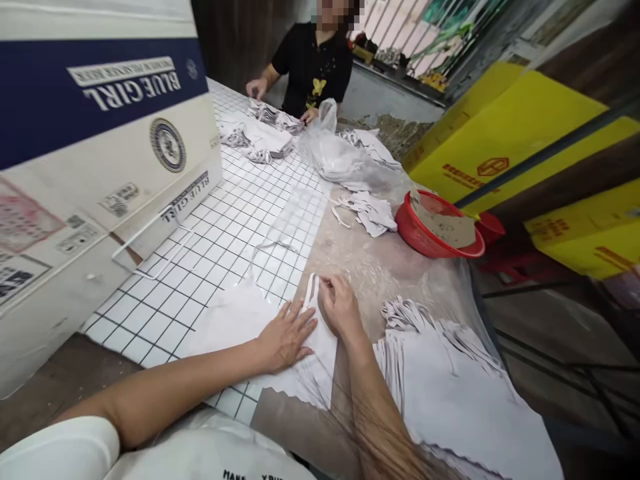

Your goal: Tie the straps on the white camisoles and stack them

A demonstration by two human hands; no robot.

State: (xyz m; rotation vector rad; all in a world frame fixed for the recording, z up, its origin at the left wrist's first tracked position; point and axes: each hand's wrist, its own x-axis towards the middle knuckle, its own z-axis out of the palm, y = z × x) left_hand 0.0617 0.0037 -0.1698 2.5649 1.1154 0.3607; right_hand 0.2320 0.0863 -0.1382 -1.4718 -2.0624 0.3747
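Note:
My left hand (pixel 286 337) lies flat with fingers spread, pressing down a white bag (pixel 240 320) on the table. My right hand (pixel 340 307) is closed in a pinch on the bag's white handle loop (pixel 312 288) at the bag's top edge. To the right of my right arm lies a stack of white bags (pixel 450 380) with their handles bunched at the top.
A large BLUE GIRL carton (pixel 95 167) stands at the left on the checked table cover (pixel 235 220). A red basket (pixel 436 230) holds cardboard pieces. Across the table another person in black (pixel 314 63) handles white bags beside a clear plastic bag (pixel 340 157). Yellow boxes (pixel 520 140) stand at the right.

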